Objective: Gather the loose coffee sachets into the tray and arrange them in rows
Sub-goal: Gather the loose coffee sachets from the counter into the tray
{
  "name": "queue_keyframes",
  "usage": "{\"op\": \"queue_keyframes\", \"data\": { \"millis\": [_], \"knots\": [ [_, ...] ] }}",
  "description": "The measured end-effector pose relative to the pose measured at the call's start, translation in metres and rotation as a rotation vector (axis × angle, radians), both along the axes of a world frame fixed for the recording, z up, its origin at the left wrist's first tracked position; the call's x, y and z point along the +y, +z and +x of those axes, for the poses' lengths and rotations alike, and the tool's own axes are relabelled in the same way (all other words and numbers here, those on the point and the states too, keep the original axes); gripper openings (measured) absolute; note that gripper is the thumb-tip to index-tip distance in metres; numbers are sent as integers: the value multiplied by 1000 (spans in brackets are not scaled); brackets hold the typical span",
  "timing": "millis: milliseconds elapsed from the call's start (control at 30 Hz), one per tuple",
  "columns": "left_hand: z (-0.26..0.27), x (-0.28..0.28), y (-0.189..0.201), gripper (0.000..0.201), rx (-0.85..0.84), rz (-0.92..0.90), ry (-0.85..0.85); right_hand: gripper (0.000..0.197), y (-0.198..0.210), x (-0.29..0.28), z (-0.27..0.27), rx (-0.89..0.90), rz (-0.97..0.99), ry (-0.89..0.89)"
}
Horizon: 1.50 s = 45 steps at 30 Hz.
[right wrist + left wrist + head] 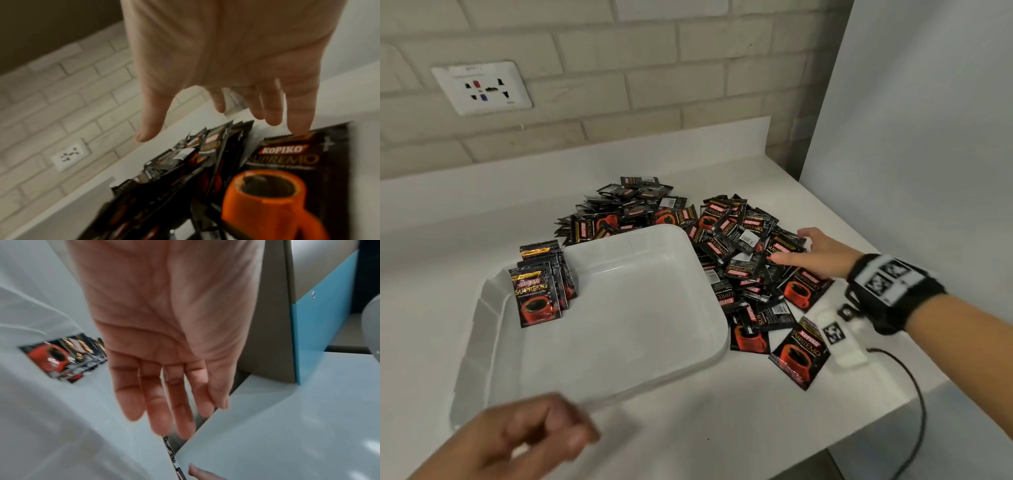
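Loose coffee sachets [736, 246] — glossy black foil packets, flat rectangles with serrated ends, red mug print and gold lettering, some flipped to show white barcode patches. They lie in a jumbled overlapping heap directly under and ahead of the right hand [815, 255], spilling back behind the tray and a few trailing toward the right wrist. The right hand is spread, fingers straight and apart, reaching over the heap; in the right wrist view the little finger looks to touch the top edge of one sachet [292, 178], nothing gripped.

The tray [698, 363] is white translucent plastic, shallow, rectangular with rounded corners and a thin raised rim; it sits between the two hands, its near edge just ahead of the left hand [530, 442]. A short row of sachets [541, 287] stands leaning in the tray's far-left corner, ahead of the left hand; the rest of the tray floor is bare.

Left hand is blurred in the head view, fingers look loosely curled; left wrist view shows them fairly straight and close together, holding nothing, hovering near the tray's near rim.

Smooth white countertop [688, 438] — bare stretch left of the tray and between the hands; the front edge drops off below the right forearm. A black wrist strap with a cable [914, 387] hangs at that edge.
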State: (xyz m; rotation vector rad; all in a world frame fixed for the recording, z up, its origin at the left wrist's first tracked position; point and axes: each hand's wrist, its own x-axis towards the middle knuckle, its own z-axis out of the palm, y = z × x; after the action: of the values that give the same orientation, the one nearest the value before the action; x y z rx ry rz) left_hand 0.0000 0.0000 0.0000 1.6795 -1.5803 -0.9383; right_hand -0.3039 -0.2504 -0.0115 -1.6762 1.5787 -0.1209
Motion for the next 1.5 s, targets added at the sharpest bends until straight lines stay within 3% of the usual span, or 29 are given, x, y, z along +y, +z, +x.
{"op": "queue_keyframes", "data": {
  "millis": [100,267,400,533,567,900,1133,1300,1367,1433,1500],
  "knots": [
    [-22,2,28,63,80,53,-47,105,-11,-16,17,7,18,-44],
    [-33,-25,18,59,123,10,-102,115,-27,-19,33,166,-77,28],
    [-37,-37,11,53,191,56,-121,88,-30,-17,32,16,-79,-51],
    [-41,-46,12,7,246,73,-86,67,-26,-16,30,-184,51,-164],
    [-41,-48,14,4,263,76,-79,65,-25,-15,29,-245,81,-200],
    [-34,-77,16,17,269,29,-32,55,-6,0,15,-613,181,-305],
    [-44,-100,18,16,357,14,47,53,12,3,8,-681,82,-263],
    [-56,-118,16,28,265,-7,11,51,36,9,16,-738,-52,-263],
    [-58,-124,20,41,238,9,1,52,51,15,25,-789,-92,-236],
    [-61,-132,25,72,239,31,9,52,65,23,39,-836,-106,-148],
    [-63,-140,30,90,329,45,32,51,72,34,58,-831,-97,-15]
  ]
}}
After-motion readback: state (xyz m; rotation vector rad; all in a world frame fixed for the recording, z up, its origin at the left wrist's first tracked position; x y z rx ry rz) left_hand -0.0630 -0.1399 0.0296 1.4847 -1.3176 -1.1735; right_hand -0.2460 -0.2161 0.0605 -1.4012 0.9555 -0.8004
